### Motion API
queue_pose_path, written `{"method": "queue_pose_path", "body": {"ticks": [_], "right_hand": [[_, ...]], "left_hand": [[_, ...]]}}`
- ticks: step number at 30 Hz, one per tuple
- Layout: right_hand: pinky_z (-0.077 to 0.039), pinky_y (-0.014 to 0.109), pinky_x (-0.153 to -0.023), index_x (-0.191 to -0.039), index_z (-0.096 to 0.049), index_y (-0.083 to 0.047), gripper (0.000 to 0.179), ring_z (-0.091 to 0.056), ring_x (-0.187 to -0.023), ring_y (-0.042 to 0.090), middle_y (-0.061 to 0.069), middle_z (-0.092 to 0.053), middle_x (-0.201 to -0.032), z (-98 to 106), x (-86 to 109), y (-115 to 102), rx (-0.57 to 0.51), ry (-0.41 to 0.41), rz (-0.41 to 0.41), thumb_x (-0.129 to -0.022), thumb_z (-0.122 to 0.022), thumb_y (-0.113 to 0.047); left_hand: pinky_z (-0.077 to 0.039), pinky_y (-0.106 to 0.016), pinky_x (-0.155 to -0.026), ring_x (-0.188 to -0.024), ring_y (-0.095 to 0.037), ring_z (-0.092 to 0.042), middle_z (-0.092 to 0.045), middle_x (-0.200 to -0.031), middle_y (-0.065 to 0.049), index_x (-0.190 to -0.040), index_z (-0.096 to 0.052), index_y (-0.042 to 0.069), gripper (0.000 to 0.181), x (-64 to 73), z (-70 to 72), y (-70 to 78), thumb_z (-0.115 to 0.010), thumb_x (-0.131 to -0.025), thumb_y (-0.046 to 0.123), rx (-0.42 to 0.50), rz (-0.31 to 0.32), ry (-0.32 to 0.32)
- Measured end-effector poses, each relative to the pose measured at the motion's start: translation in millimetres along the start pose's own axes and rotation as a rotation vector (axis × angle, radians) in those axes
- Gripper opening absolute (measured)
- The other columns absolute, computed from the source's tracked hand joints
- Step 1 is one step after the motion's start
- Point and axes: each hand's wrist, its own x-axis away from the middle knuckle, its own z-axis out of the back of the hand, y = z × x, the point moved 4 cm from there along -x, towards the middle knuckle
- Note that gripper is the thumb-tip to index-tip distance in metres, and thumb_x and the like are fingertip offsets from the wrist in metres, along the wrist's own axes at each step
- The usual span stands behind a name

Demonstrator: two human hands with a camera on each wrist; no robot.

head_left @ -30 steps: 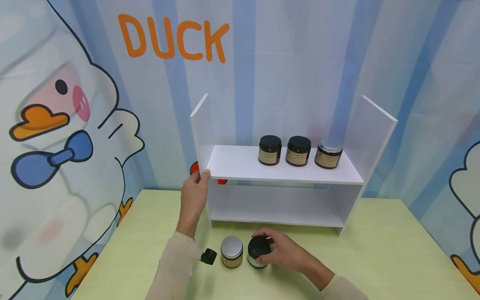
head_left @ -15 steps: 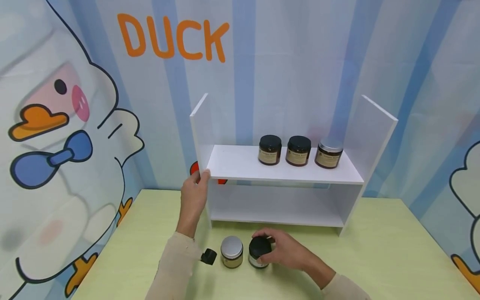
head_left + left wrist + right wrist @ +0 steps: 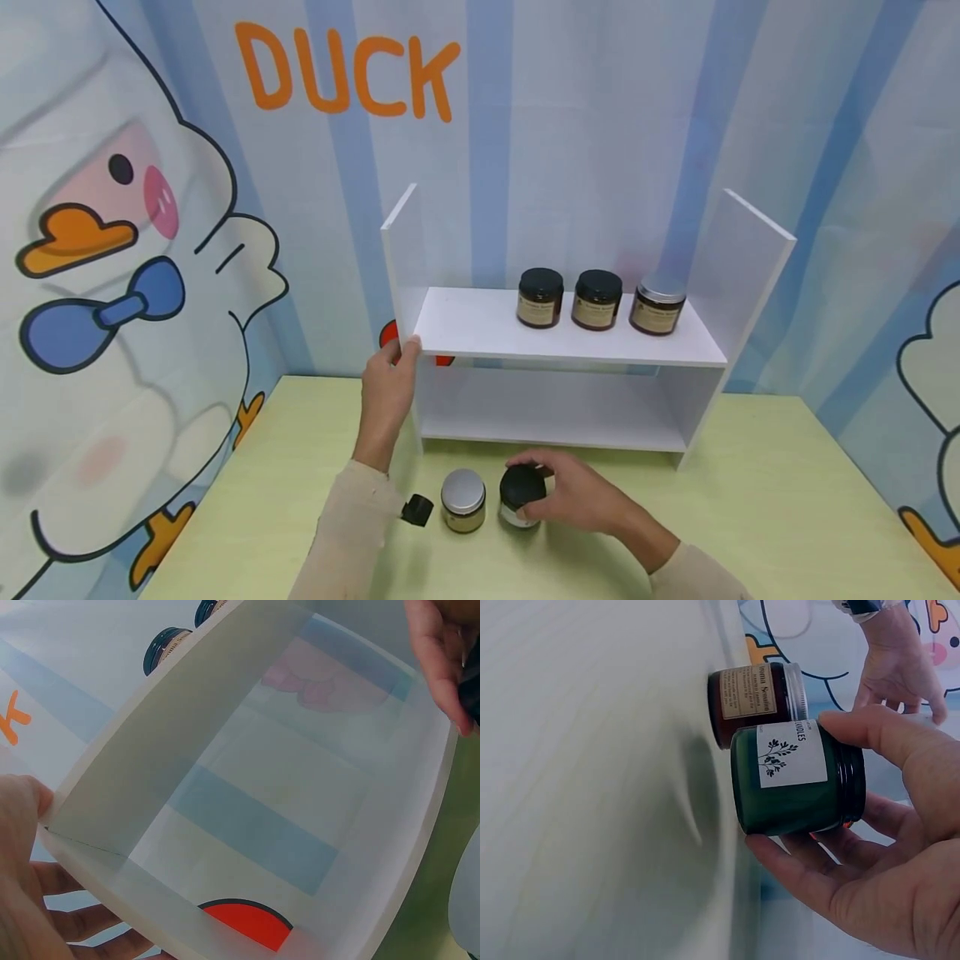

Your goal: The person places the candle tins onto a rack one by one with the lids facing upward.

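Fingers of the right hand [image 3: 581,500] curl around the green jar [image 3: 791,780], just off the table [image 3: 750,517]; at its 9 o'clock the silver-lidded jar [image 3: 462,500] is close and could tip over, while the left hand [image 3: 386,392] grips the shelf [image 3: 562,342].

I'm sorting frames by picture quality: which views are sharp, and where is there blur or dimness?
Head view: evenly lit and sharp, soft shadows under the shelf, straight edges bent by the wide lens. Left wrist view: dim and hazy, the left hand soft at the edge. Right wrist view: the green jar and its label crisp in the right hand, the table smeared.
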Motion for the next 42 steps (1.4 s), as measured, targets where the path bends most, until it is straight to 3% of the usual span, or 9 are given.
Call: {"method": "queue_pose_path", "body": {"ticks": [10,16,26,42], "right_hand": [[-0.053,0.036,-0.081,-0.134,-0.063,-0.023,0.058,-0.057,-0.11,0.026,0.006,-0.061,-0.129,12.8,5.3,-18.1,0.021,-0.006,-0.005,-0.081,-0.085,-0.023],[-0.049,0.04,-0.088,-0.134,-0.063,-0.019,0.055,-0.057,-0.108,0.024,0.005,-0.062,-0.129,17.5,8.5,-28.3,0.033,0.028,0.058,-0.083,-0.083,-0.021],[-0.053,0.035,-0.086,-0.14,-0.059,-0.012,0.058,-0.056,-0.116,0.028,0.01,-0.056,-0.141,28.4,14.2,-35.7,-0.003,0.098,0.099,-0.087,-0.081,-0.021],[-0.054,0.036,-0.085,-0.139,-0.061,-0.028,0.057,-0.053,-0.121,0.031,0.004,-0.057,-0.139,40.4,18.0,-49.4,-0.03,0.165,0.087,-0.085,-0.082,-0.026]], "left_hand": [[-0.044,-0.059,-0.104,-0.121,-0.031,-0.053,-0.058,-0.138,-0.01,-0.144,-0.056,0.011,0.059,0.6,0.2,0.4,-0.047,-0.103,0.052,0.0,-0.012,-0.006],[-0.045,-0.059,-0.103,-0.119,-0.032,-0.054,-0.059,-0.137,-0.01,-0.143,-0.057,0.011,0.058,1.1,0.5,0.5,-0.047,-0.103,0.052,-0.005,-0.002,0.001],[-0.044,-0.059,-0.104,-0.122,-0.032,-0.053,-0.058,-0.139,-0.009,-0.144,-0.056,0.011,0.059,-0.2,-0.4,-0.7,-0.047,-0.103,0.052,-0.001,0.005,-0.003],[-0.044,-0.06,-0.104,-0.122,-0.032,-0.052,-0.058,-0.138,-0.009,-0.143,-0.056,0.011,0.059,-1.2,-0.3,-1.4,-0.047,-0.102,0.053,0.005,0.017,-0.004]]}}
